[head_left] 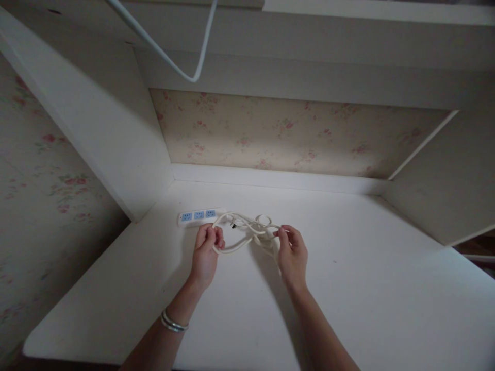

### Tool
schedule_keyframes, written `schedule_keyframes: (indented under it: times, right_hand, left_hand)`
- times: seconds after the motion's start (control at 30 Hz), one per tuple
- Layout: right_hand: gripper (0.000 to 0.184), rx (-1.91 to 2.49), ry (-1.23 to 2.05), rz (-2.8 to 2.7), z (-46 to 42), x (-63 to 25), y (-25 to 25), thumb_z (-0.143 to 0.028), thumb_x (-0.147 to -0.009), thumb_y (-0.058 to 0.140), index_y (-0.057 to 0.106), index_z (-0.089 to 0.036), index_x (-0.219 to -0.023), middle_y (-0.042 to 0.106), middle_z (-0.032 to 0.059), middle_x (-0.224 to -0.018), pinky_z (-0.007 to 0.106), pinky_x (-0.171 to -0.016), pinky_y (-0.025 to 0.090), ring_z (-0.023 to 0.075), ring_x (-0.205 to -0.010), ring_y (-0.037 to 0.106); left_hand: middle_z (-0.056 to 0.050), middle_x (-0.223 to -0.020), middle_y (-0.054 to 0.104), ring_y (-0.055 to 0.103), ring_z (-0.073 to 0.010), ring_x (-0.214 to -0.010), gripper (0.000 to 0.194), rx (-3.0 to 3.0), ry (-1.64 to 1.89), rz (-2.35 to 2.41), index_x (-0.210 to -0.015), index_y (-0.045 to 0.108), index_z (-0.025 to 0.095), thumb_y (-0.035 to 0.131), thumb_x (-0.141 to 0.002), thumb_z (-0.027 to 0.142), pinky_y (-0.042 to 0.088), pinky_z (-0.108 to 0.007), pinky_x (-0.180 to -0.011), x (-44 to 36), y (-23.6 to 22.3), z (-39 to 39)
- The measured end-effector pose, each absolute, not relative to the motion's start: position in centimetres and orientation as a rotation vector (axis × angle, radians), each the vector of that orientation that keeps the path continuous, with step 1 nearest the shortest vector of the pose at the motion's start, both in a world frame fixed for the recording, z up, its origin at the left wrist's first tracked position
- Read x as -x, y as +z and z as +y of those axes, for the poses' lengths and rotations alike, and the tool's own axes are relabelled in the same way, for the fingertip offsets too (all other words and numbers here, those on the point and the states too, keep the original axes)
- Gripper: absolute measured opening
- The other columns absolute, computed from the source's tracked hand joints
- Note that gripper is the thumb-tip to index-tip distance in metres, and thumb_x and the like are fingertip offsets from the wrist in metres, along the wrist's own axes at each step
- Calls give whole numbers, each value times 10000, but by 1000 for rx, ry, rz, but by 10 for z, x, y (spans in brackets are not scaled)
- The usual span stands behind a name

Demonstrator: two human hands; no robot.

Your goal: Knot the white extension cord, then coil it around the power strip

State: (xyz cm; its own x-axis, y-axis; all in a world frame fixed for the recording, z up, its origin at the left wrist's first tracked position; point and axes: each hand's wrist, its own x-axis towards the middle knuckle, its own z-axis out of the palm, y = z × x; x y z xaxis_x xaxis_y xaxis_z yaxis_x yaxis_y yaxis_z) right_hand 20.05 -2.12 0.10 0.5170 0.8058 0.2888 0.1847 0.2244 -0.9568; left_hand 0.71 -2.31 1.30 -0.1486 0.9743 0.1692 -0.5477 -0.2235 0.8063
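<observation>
A white power strip [199,216] with blue sockets lies on the white desk [367,278]. Its white cord [247,233] is looped in a loose bundle between my hands, with the dark plug prongs showing near the strip's end. My left hand [206,255] is closed around the left side of the cord loop. My right hand [292,255] pinches the right side of the bundle with its fingers curled on the cord. A metal bracelet [174,322] sits on my left wrist.
The desk sits in a white alcove with side panels [104,118] left and right and flowered wallpaper [286,134] behind. A thin white cable [181,62] hangs from above at the top. The desk's front left corner [31,350] drops off beside the wall.
</observation>
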Motion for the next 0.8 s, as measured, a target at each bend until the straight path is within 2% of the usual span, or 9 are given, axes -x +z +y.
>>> schedule_keyframes:
  times: [0.17, 0.27, 0.4, 0.67, 0.8]
  right_hand:
    - [361, 1154, 657, -718, -12, -208, -3, -485, -767, 636, 627, -196, -982, 672, 12, -793, 318, -765, 485, 157, -778, 632]
    - [332, 1053, 760, -598, -10, -210, -3, -450, -741, 689, 622, -212, -963, 659, -11, -783, 328, -801, 506, 136, -775, 634]
    - [301, 968, 823, -527, -10, -210, 0, -414, -730, 722, 619, -218, -933, 642, -30, -757, 346, -855, 511, 116, -781, 627]
    - [259, 902, 814, -456, -10, -216, 0, -401, -749, 709, 607, -237, -921, 617, -48, -772, 360, -859, 524, 95, -789, 611]
    - [247, 883, 818, -451, -10, -218, 0, -376, -751, 713, 604, -237, -925, 603, -51, -769, 374, -873, 522, 92, -792, 598]
  left_hand:
    - [40, -646, 438, 382, -87, -584, 218, -995, 1791, 932, -748, 478, 189, 523, -908, 329, 313, -215, -560, -6, 9, -23]
    - [42, -615, 432, 382, -91, -572, 249, -1113, 1789, 1068, -711, 473, 185, 507, -911, 331, 305, -222, -552, -6, 10, -26]
    - [42, -580, 441, 404, -101, -563, 274, -1232, 1704, 1256, -661, 469, 187, 495, -897, 323, 316, -227, -545, -5, 13, -29]
    - [59, -536, 411, 382, -107, -532, 246, -1317, 1574, 1481, -628, 496, 192, 545, -827, 327, 297, -231, -503, -2, 11, -30]
    - [61, -511, 344, 352, -108, -520, 303, -1424, 1532, 1560, -544, 393, 202, 538, -802, 265, 267, -240, -500, 0, 9, -31]
